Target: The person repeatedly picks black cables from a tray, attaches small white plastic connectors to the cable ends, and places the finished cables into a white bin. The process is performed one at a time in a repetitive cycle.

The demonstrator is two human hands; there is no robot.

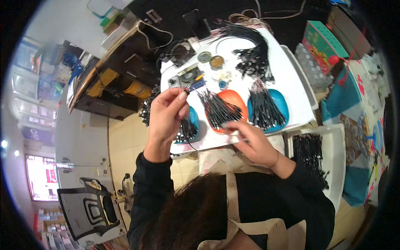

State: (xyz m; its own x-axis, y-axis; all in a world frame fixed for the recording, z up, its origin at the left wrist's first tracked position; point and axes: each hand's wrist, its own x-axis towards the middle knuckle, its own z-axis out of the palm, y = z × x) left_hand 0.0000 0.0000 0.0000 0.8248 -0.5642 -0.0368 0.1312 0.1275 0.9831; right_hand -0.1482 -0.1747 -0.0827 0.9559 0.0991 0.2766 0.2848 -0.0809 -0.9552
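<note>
My left hand (168, 111) is raised over the left side of the white table, its thumb and fingers pinched on the end of a thin black cable (186, 135). The cable's tail hangs down past a blue bowl (194, 116) full of similar cables. Just beyond the fingertips is a small blue block (197, 86). My right hand (255, 143) is at the front edge of an orange bowl (241, 100), close to the bundle of black cables (221, 109) lying in it. Its fingertips are blurred, so their grip is unclear.
To the right, another blue bowl (280, 102) holds more cables. Behind lie a large cable bundle (256, 54), a round tin (216, 62) and a small device (191, 74). A white bin (335, 166) with black cables stands right; an office chair (89, 206) stands left.
</note>
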